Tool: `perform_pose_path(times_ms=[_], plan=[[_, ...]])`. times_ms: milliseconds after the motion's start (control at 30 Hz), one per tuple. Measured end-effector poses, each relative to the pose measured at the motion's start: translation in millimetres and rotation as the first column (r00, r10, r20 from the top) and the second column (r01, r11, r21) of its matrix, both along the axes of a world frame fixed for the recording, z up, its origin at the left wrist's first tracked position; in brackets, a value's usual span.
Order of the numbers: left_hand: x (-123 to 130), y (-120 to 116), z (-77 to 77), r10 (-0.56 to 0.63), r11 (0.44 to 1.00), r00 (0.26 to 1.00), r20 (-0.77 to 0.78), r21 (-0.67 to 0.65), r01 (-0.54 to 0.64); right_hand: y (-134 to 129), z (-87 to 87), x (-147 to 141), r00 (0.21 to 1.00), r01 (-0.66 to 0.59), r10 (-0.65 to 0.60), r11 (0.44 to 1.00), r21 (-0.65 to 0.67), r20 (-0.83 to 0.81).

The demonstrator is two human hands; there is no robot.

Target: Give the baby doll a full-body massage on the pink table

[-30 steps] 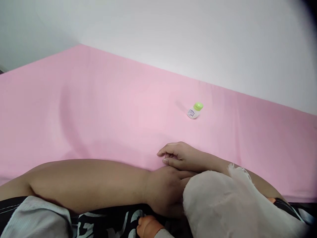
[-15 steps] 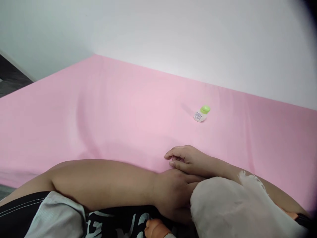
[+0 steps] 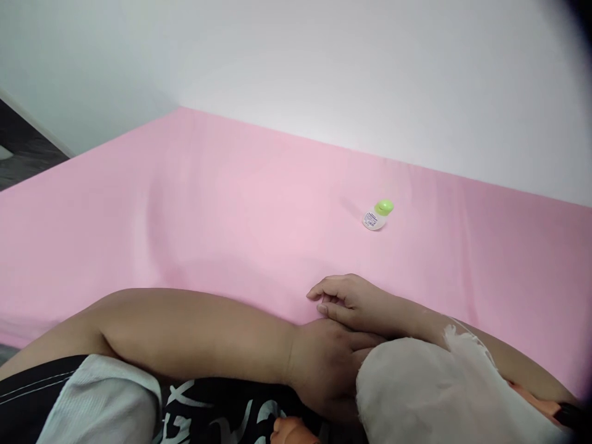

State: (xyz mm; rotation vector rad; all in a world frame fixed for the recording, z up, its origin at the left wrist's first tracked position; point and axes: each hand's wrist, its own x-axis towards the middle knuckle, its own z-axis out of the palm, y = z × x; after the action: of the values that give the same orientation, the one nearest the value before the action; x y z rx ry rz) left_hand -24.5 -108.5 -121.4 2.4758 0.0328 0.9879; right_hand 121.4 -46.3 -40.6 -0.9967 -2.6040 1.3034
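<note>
At the bottom right lies what looks like a doll, with a white cloth covering (image 3: 425, 388) frayed at its edge. An orange rubbery limb (image 3: 293, 430) shows below, and more orange shows at the far right. My left hand (image 3: 328, 364) reaches across from the left and is closed on the doll, its fingertips hidden behind the cloth. Just beyond it, my right hand (image 3: 346, 299) rests on the pink surface, fingers loosely curled and apart, holding nothing. Its forearm runs behind the cloth.
A small clear bottle with a light green cap (image 3: 383, 207) and a printed label stands beyond my right hand. The pink covered tabletop (image 3: 259, 185) meets a white wall (image 3: 324, 68) at the back. Dark flooring (image 3: 28, 148) shows at the left.
The view has shifted slightly, so the bottle and table edge sit a little lower. My left forearm has risen slightly; both hands keep their poses.
</note>
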Motion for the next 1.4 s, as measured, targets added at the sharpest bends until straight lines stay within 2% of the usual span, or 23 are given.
perform_pose_path(times_ms=[100, 200, 467, 600, 800, 1133, 1233, 1400], plan=[[0.8, 8.0, -3.4, -0.004, 0.995, 0.999, 0.034, 0.099, 0.001, 0.9, 2.2, -0.6, 1.0, -0.014, 0.014, 1.0, -0.003, -0.001], [3.0, 16.0, -7.5, -0.033, 0.99, 0.999, 0.007, 0.138, 0.032, 2.0, -0.4, 0.5, 1.0, -0.007, 0.006, 1.0, -0.019, -0.021], [3.2, 15.6, -8.0, -0.001, 0.993, 0.991, 0.135, 0.115, -0.014, 2.6, -2.6, 2.6, 0.999, 0.005, -0.005, 1.0, -0.016, -0.036], [2.3, 15.6, -6.8, -0.028, 0.995, 0.991, 0.133, 0.096, 0.015, 1.7, -1.6, 3.7, 0.999, 0.008, -0.009, 1.0, -0.023, -0.036], [1.6, 16.1, -6.2, -0.059, 0.997, 0.997, 0.044, 0.044, 0.057, 1.4, -3.3, 4.2, 0.999, 0.036, -0.036, 0.999, -0.023, -0.023], [1.5, 18.3, -3.6, -0.053, 0.998, 0.996, 0.077, 0.047, 0.05, 1.0, -0.9, 3.2, 0.998, 0.018, -0.015, 0.998, 0.055, -0.063], [1.6, 17.7, -3.0, -0.049, 0.998, 0.995, 0.083, 0.041, 0.046, 0.3, 2.0, 2.0, 0.999, 0.034, -0.033, 0.994, 0.106, -0.008], [2.1, 16.7, -2.9, -0.05, 0.999, 0.99, 0.135, 0.014, 0.049, -1.2, 2.4, 0.2, 0.967, 0.003, -0.07, 0.965, 0.264, 0.246]])
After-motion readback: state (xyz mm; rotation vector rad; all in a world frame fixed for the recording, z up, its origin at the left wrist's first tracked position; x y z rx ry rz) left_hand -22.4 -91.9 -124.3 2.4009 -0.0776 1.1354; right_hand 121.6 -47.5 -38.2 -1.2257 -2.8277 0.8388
